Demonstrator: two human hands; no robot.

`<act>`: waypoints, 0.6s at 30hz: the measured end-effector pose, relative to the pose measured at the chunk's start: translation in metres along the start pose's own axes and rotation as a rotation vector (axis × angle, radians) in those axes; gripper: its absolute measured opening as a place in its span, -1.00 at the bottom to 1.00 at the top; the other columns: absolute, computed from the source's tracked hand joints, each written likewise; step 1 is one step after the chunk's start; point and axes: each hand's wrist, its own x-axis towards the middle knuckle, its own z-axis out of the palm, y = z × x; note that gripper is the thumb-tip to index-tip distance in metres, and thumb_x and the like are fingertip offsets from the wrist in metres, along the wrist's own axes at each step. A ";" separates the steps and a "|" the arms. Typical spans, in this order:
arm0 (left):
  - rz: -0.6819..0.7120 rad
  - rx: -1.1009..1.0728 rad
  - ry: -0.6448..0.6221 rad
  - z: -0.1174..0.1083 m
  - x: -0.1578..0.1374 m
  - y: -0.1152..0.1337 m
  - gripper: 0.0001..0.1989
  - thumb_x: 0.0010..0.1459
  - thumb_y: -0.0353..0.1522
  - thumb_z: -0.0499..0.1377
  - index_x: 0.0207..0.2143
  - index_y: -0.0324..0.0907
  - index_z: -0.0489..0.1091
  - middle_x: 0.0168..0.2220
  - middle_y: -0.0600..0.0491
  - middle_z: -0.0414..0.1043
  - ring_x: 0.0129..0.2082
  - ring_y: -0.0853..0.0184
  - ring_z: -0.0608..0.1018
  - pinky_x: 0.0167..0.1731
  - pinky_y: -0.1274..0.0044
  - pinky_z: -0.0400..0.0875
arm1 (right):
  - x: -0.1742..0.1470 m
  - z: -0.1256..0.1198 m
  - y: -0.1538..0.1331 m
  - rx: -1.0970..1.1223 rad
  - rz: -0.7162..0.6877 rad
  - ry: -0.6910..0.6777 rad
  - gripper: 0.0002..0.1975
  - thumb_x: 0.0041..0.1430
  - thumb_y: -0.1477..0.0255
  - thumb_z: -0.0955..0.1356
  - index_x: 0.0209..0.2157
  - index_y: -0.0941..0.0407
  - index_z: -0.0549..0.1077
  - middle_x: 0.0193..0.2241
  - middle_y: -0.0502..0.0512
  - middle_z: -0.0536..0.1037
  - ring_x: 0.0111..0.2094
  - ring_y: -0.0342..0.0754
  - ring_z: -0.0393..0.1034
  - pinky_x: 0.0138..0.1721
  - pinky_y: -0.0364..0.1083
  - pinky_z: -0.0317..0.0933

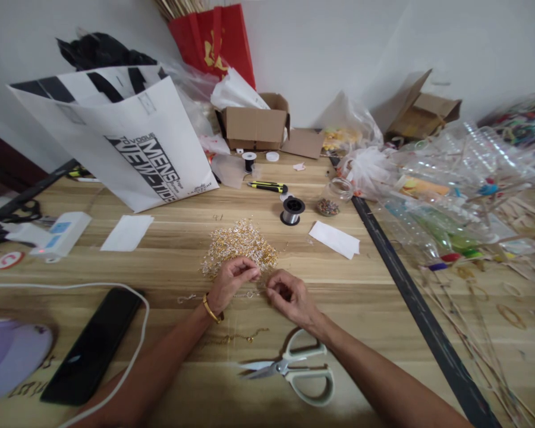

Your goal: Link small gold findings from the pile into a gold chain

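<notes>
My left hand (235, 282), with a gold bangle (211, 310) at its wrist, is closed in a pinch at the near edge of a pile of small gold and clear beads (238, 242). My right hand (291, 295) is pinched too, its fingertips a short gap from the left ones. Whatever the fingers hold is too small to make out. A thin silver chain (243, 295) lies on the table and runs partly under my left hand. Nearer me lie a gold chain (241, 337) and white-handled scissors (289, 367), blades partly apart, beside my right forearm.
Beyond the beads are a wire spool (292, 211), a glass jar of beads (330, 202), a utility knife (267, 186) and a cardboard box (254, 126). A phone (93, 345) and white cable (145, 324) lie left. Plastic bottles (441, 220) crowd the right.
</notes>
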 end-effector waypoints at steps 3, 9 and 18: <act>-0.010 -0.020 -0.028 0.001 -0.001 0.002 -0.81 -0.04 -0.30 0.25 -0.49 -0.27 0.39 -0.53 0.09 0.41 -0.48 0.41 0.44 -0.41 0.56 0.37 | 0.001 -0.002 -0.004 -0.027 -0.028 0.020 -0.76 0.15 0.32 0.29 -0.52 0.17 0.31 -0.56 -0.01 0.33 -0.60 -0.23 0.14 -0.60 -0.22 0.04; 0.112 0.063 -0.100 0.001 -0.002 0.005 -0.82 0.01 -0.30 0.23 -0.49 -0.26 0.42 -0.39 0.01 0.43 -0.33 0.34 0.46 -0.28 0.51 0.35 | -0.002 -0.001 0.003 0.078 0.037 0.090 -0.78 0.16 0.28 0.29 -0.40 0.16 0.33 -0.66 -0.09 0.29 -0.65 -0.23 0.13 -0.63 -0.22 0.02; 0.257 0.197 -0.236 0.005 -0.005 0.001 -0.92 0.03 -0.37 0.23 -0.44 -0.20 0.49 -0.17 -0.06 0.37 -0.12 0.25 0.43 -0.08 0.39 0.29 | -0.001 0.001 -0.001 0.411 0.033 -0.050 -0.68 0.09 0.29 0.37 -0.17 0.15 0.30 -0.46 0.03 0.46 -0.45 -0.14 0.39 -0.40 -0.14 0.28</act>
